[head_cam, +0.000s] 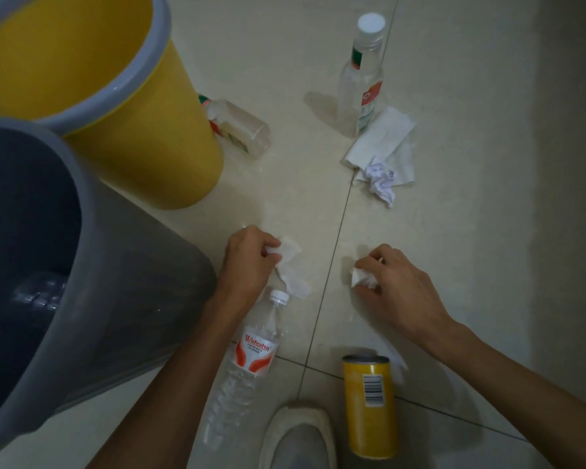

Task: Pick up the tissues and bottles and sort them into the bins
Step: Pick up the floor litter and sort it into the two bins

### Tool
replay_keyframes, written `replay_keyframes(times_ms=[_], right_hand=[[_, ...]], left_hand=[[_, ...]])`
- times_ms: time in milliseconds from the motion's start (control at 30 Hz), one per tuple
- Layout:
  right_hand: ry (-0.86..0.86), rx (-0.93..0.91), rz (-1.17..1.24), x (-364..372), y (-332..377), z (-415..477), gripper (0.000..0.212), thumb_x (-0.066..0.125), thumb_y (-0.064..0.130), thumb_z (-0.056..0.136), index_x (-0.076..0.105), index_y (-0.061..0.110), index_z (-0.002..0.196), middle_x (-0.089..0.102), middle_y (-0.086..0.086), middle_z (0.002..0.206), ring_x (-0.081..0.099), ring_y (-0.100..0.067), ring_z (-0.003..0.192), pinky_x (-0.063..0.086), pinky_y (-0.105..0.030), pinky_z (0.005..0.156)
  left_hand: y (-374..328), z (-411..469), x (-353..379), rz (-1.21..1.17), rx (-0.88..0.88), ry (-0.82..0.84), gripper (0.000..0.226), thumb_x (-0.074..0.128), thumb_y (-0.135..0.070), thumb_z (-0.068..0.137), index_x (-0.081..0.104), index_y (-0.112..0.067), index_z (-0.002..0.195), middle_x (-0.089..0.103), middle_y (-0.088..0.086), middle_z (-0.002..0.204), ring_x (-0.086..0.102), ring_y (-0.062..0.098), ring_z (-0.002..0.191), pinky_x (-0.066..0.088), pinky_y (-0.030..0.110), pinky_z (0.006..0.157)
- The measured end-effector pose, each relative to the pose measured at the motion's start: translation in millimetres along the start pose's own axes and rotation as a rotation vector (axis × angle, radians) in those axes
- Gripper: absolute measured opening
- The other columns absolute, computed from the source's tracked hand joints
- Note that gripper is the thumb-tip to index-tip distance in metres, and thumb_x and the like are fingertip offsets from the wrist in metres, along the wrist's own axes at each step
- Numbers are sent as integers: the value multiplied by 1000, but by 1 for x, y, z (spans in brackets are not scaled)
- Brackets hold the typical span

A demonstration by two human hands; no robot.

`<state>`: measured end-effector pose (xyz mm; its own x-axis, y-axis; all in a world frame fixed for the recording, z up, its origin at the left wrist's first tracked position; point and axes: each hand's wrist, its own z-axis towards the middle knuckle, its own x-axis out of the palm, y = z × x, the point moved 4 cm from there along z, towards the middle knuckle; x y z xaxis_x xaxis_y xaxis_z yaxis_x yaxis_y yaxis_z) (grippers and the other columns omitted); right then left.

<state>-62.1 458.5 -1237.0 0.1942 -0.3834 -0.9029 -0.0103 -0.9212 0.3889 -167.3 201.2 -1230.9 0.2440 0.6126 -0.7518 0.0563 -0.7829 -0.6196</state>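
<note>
Bottle (39, 292) in grey bin (142, 282); tissues (290, 265) in L hand (247, 262) & R hand (400, 282)

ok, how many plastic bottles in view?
4. Upright bottle far right; lying bottle behind the yellow bin; Wahaha bottle beside the left hand; fourth bottle inside the grey bin. Bins may hide more.

Left hand (251, 262) at frame centre, forearm running in from the bottom left, fingers curled round a white tissue (290, 265). Right hand (398, 286) right of centre, forearm coming in from the lower right edge, palm down, fingertips pinching a crumpled tissue wad (362, 279). Hands apart, not touching
</note>
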Motion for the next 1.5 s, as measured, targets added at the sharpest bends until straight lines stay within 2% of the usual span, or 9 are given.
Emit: replay_keyframes(times_ms=[200, 333, 533, 867, 1033, 1133, 1267, 1433, 1500], right_hand=[[-41, 25, 38, -9, -8, -6, 35, 74, 32, 94, 68, 23, 127, 56, 2, 118, 58, -19, 102, 42, -26, 69], [-136, -8, 102, -23, -3, -9, 34, 75, 34, 92, 66, 25, 123, 54, 5, 116, 57, -18, 99, 55, -36, 65], [-255, -89, 162, -60, 19, -3, 37, 79, 33, 90, 69, 24, 124, 56, 7, 114, 58, -15, 99, 58, -41, 65], [-439, -241, 273, -207, 102, 36, 37, 82, 35, 88, 72, 24, 122, 59, 7, 113, 60, -14, 95, 59, -44, 73], [-513, -339, 317, -279, 181, 67, 36, 82, 39, 87, 73, 27, 121, 59, 8, 112, 61, -11, 94, 54, -35, 73], [-521, -399, 319, -302, 231, 95, 39, 80, 42, 88, 72, 27, 122, 59, 8, 110, 60, -12, 94, 50, -32, 76], [-466, -432, 330, -302, 286, 139, 39, 77, 43, 87, 70, 30, 124, 59, 8, 112, 61, -14, 97, 54, -39, 80], [-349, -397, 250, -261, 337, 198, 43, 75, 41, 88, 70, 29, 128, 61, 2, 123, 62, -20, 109, 53, -38, 91], [-306, -391, 203, -240, 347, 220, 43, 75, 40, 89, 70, 26, 130, 64, -1, 129, 62, -22, 116, 51, -37, 93]], left_hand=[[-1, 5, 2, 73, -22, 24, 24, 87, -10, 84, 78, -10, 106, 75, 5, 102, 72, 17, 90, 61, 29, 85], [-11, 0, -5, 103, 41, 18, 15, 83, -11, 88, 79, -9, 102, 76, 6, 99, 71, 16, 88, 58, 27, 82], [-43, -11, -37, 30, 135, -29, 10, 83, -16, 89, 81, -14, 99, 74, -5, 82, 70, 6, 74, 64, 36, 77], [-153, -69, -174, -98, 264, -243, 7, 83, -17, 88, 82, -19, 94, 73, -11, 75, 71, 6, 69, 62, 35, 71], [-184, -91, -273, -129, 250, -384, 6, 83, -17, 89, 80, -20, 93, 75, -10, 77, 73, 6, 70, 64, 38, 73], [-175, -84, -333, -49, 219, -460, 8, 85, -18, 87, 80, -22, 93, 75, -10, 79, 72, 4, 70, 64, 33, 73], [-145, -54, -390, 24, 164, -504, 7, 83, -15, 87, 82, -16, 94, 75, -1, 74, 74, 11, 66, 65, 41, 75], [-105, 9, -408, 183, 49, -469, 9, 84, -21, 89, 82, -20, 97, 74, -4, 76, 72, 6, 60, 62, 22, 68], [-90, 35, -401, 190, 31, -456, 5, 84, -20, 89, 81, -20, 93, 73, -3, 74, 73, 8, 62, 64, 27, 71]])
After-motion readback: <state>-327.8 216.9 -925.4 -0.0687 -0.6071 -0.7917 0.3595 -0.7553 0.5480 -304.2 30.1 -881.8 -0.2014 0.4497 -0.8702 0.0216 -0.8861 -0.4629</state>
